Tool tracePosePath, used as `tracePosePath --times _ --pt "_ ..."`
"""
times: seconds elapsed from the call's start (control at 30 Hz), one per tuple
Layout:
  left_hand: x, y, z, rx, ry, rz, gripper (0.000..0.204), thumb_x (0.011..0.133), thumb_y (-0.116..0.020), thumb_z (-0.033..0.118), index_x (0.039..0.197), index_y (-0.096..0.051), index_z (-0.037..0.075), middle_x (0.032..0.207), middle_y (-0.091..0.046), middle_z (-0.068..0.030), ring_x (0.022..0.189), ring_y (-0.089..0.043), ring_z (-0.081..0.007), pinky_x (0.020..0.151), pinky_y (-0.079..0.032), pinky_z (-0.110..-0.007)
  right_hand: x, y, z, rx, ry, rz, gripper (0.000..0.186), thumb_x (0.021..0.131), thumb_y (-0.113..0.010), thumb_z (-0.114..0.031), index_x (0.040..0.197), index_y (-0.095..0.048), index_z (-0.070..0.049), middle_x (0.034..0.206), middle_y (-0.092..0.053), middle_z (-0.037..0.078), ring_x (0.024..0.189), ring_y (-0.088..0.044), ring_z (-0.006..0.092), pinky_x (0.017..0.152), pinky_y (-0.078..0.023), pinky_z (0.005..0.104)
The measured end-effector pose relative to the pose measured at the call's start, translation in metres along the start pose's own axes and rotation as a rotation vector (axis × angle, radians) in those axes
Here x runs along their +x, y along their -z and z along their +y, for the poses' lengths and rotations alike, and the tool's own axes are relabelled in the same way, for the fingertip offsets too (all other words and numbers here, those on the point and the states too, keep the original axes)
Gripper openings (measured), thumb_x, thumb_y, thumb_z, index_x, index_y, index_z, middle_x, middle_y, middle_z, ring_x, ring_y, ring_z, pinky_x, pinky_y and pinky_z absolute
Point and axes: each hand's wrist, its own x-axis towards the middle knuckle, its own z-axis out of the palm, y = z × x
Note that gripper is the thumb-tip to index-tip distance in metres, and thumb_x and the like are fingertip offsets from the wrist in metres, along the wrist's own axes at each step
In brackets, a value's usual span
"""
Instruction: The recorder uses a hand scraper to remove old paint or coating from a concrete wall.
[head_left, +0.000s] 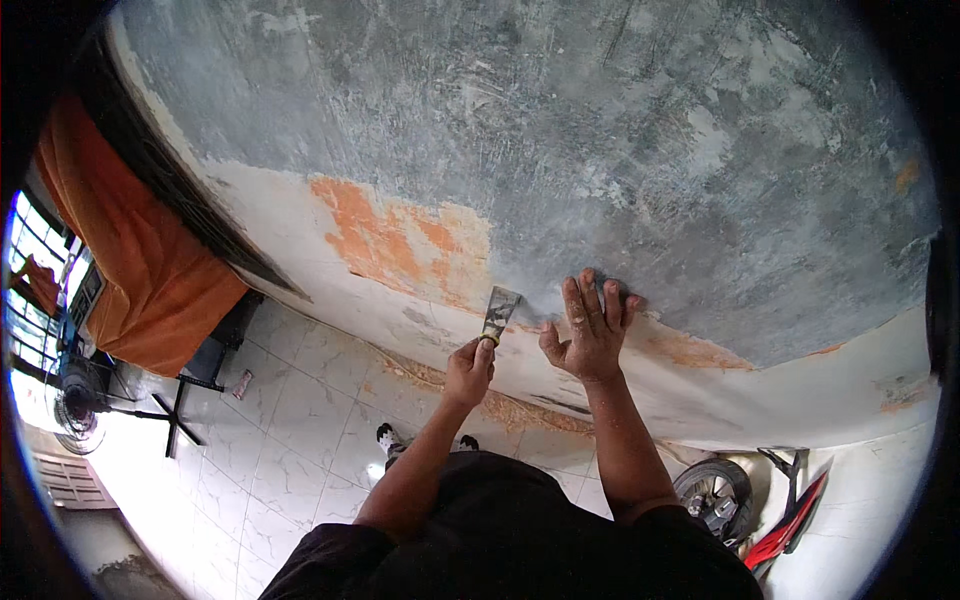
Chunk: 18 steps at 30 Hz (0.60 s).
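My left hand [468,372] is closed round the handle of a putty knife [500,309]. The knife's flat metal blade, smeared with grey, points up at the wall [560,130], by the lower edge of its bare grey area. Whether the blade touches the surface I cannot tell. To the right, my right hand [596,338] lies against the wall with its fingers spread, holding nothing. Left of the blade is a patch of orange and cream paint [405,240]. Below the grey area runs a white painted band [280,215].
Orange and pale flakes [520,410] lie along the foot of the wall on the tiled floor [290,430]. Left stand an orange cloth [150,260] over some furniture and a black fan [80,405]. A motorcycle wheel [715,495] and a red panel [785,530] are at the lower right.
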Motion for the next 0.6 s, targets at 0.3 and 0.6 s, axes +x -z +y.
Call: tracePosePath --times 0.3,0.6 --pt "-0.003 -0.009 0.022 0.008 -0.037 0.004 0.037 0.097 -0.043 0.034 0.071 -0.045 0.008 0.054 -0.038 0.0048 0.042 -0.034 -0.0044 0.038 -0.028 -0.021 -0.001 0.001 0.001 0.019 -0.002 -0.004 0.054 0.081 -0.052 -0.035 0.131 -0.047 -0.015 0.142 -0.038 0.005 0.138 -0.015 0.0254 0.111 -0.001 0.0476" --pt "0.001 0.003 0.021 0.155 -0.064 0.044 0.034 0.096 -0.046 0.031 0.074 -0.049 0.005 0.058 -0.040 0.0053 0.046 -0.036 -0.0038 0.042 -0.030 -0.022 -0.003 -0.001 0.001 -0.012 0.004 -0.018 0.056 0.080 -0.053 -0.036 0.131 -0.047 -0.015 0.142 -0.038 0.005 0.138 -0.016 0.0257 0.111 -0.002 0.0475"
